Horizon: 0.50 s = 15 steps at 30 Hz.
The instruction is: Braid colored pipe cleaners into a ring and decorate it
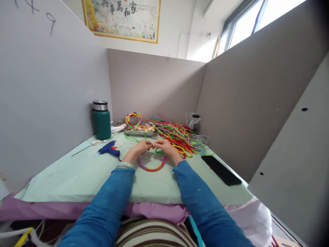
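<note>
My left hand (144,146) and my right hand (163,146) meet fingertip to fingertip over the table, both closed in a pinch. Whatever lies between the fingers is too small to make out. Below them an open curved band (155,169), wrapped in purple, orange and pink fuzzy stem, rests on the cloth. A green pipe cleaner loop (159,151) shows under my right hand, and a green strand (132,138) trails out behind my left hand.
A blue glue gun (110,148) lies left, near a green bottle (101,120). Behind sit a metal tray (140,133) of small pieces, colourful wrapped headbands (133,120) and a pipe cleaner heap (174,133). A black phone-like slab (221,170) lies right. Grey partitions (156,82) enclose the table.
</note>
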Available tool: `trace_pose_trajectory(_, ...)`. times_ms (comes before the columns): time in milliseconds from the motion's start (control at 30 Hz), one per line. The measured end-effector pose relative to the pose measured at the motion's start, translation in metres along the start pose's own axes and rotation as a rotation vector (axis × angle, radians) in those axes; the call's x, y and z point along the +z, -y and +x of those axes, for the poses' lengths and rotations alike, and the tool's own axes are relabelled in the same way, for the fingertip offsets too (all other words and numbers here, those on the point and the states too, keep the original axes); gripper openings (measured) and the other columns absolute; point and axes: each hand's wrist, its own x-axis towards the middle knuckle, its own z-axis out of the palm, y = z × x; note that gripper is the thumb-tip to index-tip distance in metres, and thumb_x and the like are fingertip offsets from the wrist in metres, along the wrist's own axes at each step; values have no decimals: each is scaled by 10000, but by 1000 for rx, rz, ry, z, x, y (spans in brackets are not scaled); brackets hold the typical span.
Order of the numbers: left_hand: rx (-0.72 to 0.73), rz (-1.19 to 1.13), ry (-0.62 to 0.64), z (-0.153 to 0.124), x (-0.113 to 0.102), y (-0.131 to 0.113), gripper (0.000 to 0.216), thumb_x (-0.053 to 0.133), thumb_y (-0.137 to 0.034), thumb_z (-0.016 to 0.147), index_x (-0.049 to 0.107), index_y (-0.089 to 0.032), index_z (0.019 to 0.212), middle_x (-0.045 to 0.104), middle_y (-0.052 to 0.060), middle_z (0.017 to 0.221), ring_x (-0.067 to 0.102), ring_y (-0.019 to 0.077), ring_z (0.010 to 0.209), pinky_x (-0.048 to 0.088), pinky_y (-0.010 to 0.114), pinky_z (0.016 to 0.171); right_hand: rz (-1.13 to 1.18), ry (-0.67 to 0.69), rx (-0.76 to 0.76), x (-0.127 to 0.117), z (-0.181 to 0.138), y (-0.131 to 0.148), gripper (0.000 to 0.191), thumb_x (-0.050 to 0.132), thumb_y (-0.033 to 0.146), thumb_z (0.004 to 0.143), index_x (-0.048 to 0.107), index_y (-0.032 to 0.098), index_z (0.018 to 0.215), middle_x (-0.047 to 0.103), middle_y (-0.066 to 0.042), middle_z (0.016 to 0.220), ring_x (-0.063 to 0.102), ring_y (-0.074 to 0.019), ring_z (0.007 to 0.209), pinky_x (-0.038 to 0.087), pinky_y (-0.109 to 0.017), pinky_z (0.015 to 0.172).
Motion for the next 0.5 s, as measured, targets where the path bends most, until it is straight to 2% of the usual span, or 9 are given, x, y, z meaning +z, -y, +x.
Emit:
trace_pose_trajectory(233,-69,25,-67,2,0,-3,227,537,-348,785,554,-150,675,354,-53,484,268,68,400,197,233,422,-32,33,49,1,-3,3,250,647,389,736,714,154,788,687,-48,794,573,-147,725,399,-268,693)
trace_pose_trajectory(500,-99,69,-89,-1,-2,-3,287,604,-436,723,575,-158,658,310,-61,440,252,73,408,184,239,420,4,61,110,2,-2,-2,305,669,427,711,718,141,806,681,-52,763,552,-133,662,390,-253,626)
